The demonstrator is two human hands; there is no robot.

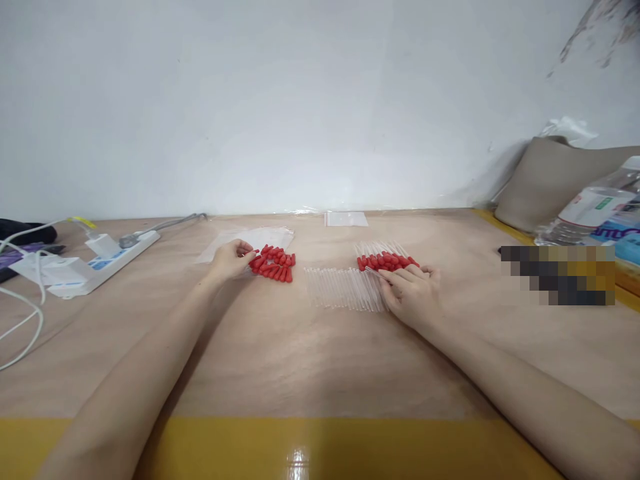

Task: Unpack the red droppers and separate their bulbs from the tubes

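Observation:
My left hand is closed in a pinch at the left edge of a pile of small red caps, with one red piece at its fingertips. Under and behind that hand lie clear plastic bags. A row of thin clear tubes lies side by side in the middle of the table. My right hand pinches a thin clear tube at the row's right end. Just beyond it is a bundle of clear tubes with red ends. The right palm faces down, so part of the row is hidden.
On the left stands a white power strip with plugs and cables. A small white card or bag lies by the wall. At right are a plastic bottle, a grey-brown container and a pixelated dark patch. Yellow tape edges the table's front.

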